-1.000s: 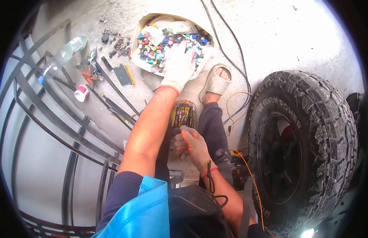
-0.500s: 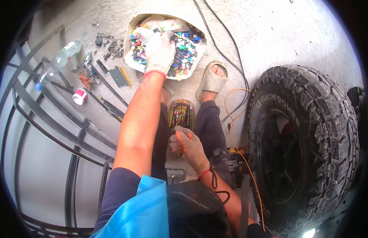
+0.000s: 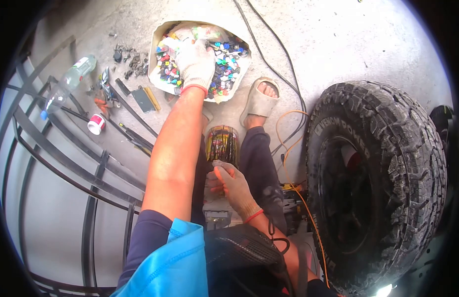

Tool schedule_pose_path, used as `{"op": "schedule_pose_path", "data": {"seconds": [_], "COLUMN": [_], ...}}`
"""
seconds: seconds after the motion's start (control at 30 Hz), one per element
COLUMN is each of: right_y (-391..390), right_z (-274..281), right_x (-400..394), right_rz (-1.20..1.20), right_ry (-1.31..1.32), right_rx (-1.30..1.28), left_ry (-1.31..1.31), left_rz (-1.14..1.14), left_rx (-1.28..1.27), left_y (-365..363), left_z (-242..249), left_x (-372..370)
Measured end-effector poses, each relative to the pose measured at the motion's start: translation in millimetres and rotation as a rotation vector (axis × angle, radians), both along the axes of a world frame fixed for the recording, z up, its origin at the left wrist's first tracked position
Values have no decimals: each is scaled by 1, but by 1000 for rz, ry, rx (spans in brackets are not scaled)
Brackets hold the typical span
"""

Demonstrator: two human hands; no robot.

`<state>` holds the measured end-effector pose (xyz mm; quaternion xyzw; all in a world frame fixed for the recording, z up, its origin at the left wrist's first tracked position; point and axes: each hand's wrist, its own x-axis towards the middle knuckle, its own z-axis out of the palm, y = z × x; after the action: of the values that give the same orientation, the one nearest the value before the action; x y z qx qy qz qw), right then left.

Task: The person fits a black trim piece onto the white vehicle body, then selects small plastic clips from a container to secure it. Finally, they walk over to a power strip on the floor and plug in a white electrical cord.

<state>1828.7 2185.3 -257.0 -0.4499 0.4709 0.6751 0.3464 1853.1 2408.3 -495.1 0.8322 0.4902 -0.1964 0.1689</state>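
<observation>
A light glove covers my left hand [image 3: 195, 63], which is over a pale open container [image 3: 243, 74] full of small multicoloured pieces [image 3: 226, 69]. Its fingertips are among the pieces and plastic bags [image 3: 209, 33], too blurred to read. Nearer my body, my gloved right hand [image 3: 228, 184] is closed, with thumb and forefinger pinched together. Anything in that pinch is too small to make out. Just beyond my right hand, between my legs, stands a clear round jar [image 3: 223, 143] with dark and yellow contents.
A large tyre [image 3: 383, 173] stands at the right, beside an orange cable [image 3: 307, 202]. Black cables [image 3: 284, 47] cross the floor. On the left are a metal frame [image 3: 91, 222], a plastic bottle [image 3: 81, 70], a small cup [image 3: 96, 124] and scattered dark bits [image 3: 135, 64].
The view has shifted slightly. My left hand is still at the container, its fingers a little differently placed. My right hand keeps its pinch near the jar.
</observation>
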Motion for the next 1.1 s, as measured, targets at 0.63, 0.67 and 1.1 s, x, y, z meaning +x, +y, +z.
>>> {"op": "schedule_pose_path", "data": {"seconds": [0.63, 0.67, 1.1], "right_y": [-3, -6, -43], "right_z": [-2, -3, -5], "right_x": [-7, -9, -22], "right_rz": [-29, -47, 40], "right_ry": [3, 11, -160], "right_rx": [-6, 5, 63], "left_ry": [-94, -97, -669], "left_rz": [-312, -311, 987], "left_rx": [-55, -54, -839], "left_y": [12, 12, 15], "left_z": [13, 11, 139], "left_x": [-6, -6, -47]}}
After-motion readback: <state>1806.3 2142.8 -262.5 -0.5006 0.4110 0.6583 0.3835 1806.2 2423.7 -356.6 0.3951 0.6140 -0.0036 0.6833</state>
